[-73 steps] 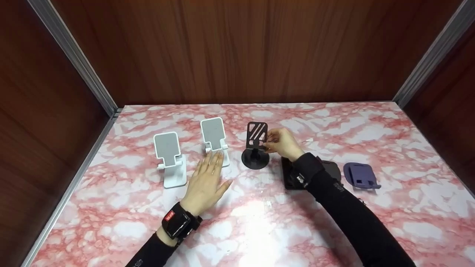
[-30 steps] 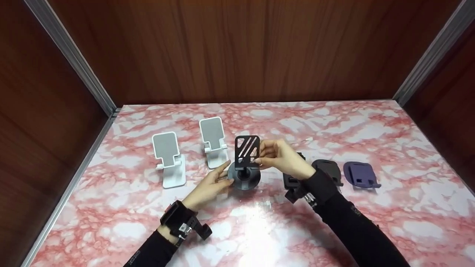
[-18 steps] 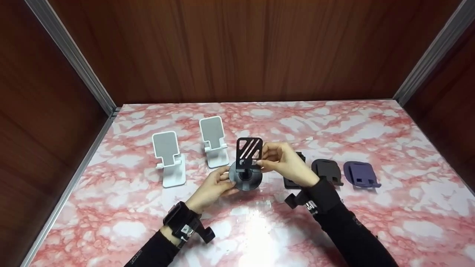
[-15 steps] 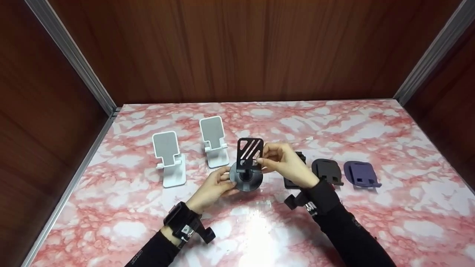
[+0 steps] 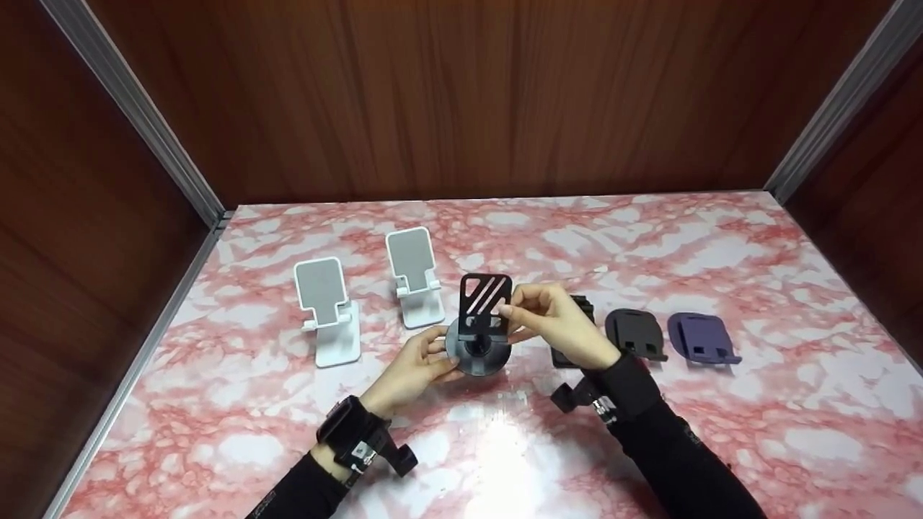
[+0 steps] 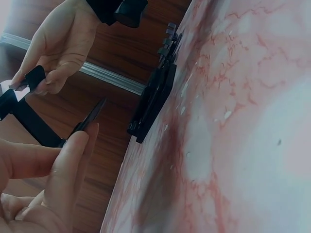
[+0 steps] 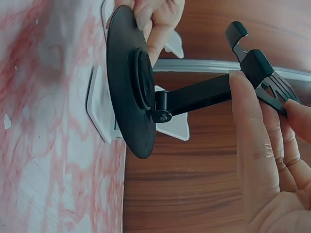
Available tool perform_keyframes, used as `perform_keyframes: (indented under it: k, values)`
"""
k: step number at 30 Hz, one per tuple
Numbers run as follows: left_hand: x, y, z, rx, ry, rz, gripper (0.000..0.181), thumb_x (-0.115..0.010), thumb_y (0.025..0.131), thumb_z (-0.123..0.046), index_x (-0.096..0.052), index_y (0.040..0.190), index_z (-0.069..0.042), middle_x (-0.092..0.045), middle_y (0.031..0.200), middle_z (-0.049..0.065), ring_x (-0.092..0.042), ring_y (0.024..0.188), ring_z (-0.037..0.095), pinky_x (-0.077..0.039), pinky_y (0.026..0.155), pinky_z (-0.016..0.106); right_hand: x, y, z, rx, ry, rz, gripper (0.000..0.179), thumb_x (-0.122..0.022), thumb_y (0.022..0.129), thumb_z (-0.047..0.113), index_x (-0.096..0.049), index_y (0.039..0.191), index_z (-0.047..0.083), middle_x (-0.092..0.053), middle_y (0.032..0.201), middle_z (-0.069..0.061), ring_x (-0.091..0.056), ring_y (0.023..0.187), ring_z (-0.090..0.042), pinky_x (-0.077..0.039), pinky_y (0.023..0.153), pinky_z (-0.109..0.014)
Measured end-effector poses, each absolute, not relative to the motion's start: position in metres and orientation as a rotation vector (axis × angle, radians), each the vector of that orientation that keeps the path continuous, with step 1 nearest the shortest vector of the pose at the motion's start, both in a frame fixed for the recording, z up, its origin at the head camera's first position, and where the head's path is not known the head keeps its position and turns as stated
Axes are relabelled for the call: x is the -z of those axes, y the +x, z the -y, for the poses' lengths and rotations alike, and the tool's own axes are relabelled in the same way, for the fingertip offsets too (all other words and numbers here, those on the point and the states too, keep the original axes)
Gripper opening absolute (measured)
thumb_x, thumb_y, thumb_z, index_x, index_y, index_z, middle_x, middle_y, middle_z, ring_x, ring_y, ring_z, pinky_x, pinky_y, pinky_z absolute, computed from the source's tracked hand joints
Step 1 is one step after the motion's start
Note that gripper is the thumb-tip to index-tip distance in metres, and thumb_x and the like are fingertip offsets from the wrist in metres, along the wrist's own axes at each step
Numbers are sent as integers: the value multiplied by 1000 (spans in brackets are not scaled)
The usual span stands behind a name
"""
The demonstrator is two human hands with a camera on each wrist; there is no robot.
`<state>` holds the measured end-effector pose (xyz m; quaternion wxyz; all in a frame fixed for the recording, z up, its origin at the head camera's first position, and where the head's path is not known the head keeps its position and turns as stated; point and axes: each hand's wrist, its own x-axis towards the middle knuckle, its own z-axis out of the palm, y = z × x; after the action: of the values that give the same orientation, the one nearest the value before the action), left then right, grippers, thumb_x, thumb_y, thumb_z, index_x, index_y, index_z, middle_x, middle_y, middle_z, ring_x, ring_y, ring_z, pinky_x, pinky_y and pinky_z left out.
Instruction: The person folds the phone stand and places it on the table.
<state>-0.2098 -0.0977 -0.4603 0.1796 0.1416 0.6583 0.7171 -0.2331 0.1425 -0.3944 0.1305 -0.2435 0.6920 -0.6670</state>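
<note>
A black phone stand (image 5: pixel 482 366) with a round base and a slotted plate is held between both hands. My left hand (image 5: pixel 406 373) pinches the left edge of its base between thumb and fingers. On the other side, my right hand (image 5: pixel 566 324) grips the right edge of the slotted plate. The right wrist view shows the round base (image 7: pixel 127 92) lifted off the tabletop, with a hinged arm (image 7: pixel 201 98) running from it to the plate. Seen from the left wrist, the base is edge-on at the left fingertips (image 6: pixel 77 141).
Two white phone stands with grey pads, one nearer (image 5: pixel 339 344) and one farther (image 5: pixel 412 252), stand upright on the left. At the right, a black stand (image 5: pixel 564 358) partly hidden by my right hand, a dark grey folded stand (image 5: pixel 634 331) and a purple one (image 5: pixel 705 337) form a row.
The black phone stand has come off the tabletop and nearer to me, slightly left. My left hand has left the farther white stand and taken the base; my right hand still grips the plate.
</note>
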Motion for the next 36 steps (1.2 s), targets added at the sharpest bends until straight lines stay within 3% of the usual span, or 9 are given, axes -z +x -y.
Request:
perform_keyframes:
  k: [11, 21, 31, 36]
  values:
    - [459, -209, 95, -2088, 490, -1965, 45, -50, 88, 17, -41, 132, 13, -62, 116, 26, -68, 92, 26, -54, 86, 48, 398, -233, -143, 1984, -697, -1827, 18, -58, 97, 8, -57, 80, 1, -61, 74, -10, -62, 68, -15, -59, 68, -49]
    - [458, -207, 95, -2066, 535, -2137, 45, -52, 87, 17, -45, 131, 9, -60, 120, 28, -68, 90, 31, -58, 81, 41, 397, -231, -142, 1996, -639, -1693, 18, -59, 95, 5, -57, 77, 3, -61, 73, -7, -59, 64, -13, -60, 61, -37]
    - [456, -208, 98, -2126, 633, -2306, 35, -52, 84, 24, -49, 115, 8, -60, 117, 31, -68, 92, 37, -57, 80, 45, 400, -229, -140, 1928, -665, -1648, 19, -58, 96, 5, -59, 77, 5, -57, 70, -5, -62, 59, -15, -60, 60, -35]
    - [453, -209, 99, -2108, 675, -2427, 30, -55, 85, 21, -52, 111, 6, -64, 111, 28, -69, 90, 32, -58, 80, 36, 399, -227, -137, 1900, -636, -1625, 20, -55, 96, 2, -58, 77, 5, -58, 69, -5, -63, 59, -16, -60, 59, -33]
